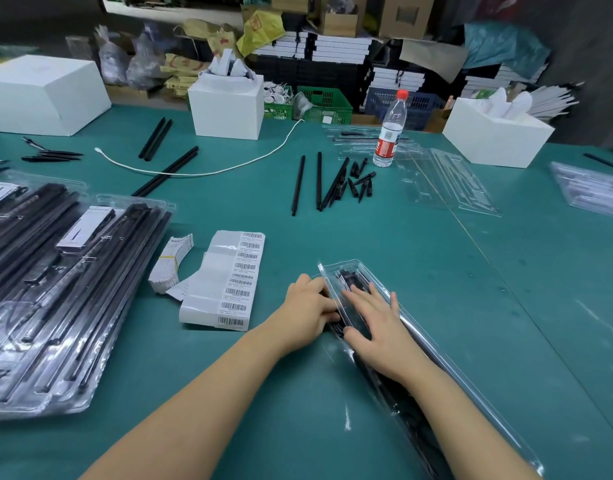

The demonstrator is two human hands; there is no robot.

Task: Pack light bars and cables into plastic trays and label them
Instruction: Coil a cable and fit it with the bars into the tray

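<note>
Right hand (374, 327) lies flat, fingers straight, pressing the lid of the long clear plastic clamshell tray (433, 368) of black bars, near table edge. Left hand (307, 308) curls on the tray's left rim, pinching it. Tray looks light, thin, slippery, flexes easily; best held along the rims. Beyond: white barcode label sheet (229, 282), loose black light bars (319, 181).

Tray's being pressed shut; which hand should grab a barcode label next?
Left, probably. The left hand sits at the tray edge nearest the label sheet; the right hand lies flat on the tray, farther away.
</note>
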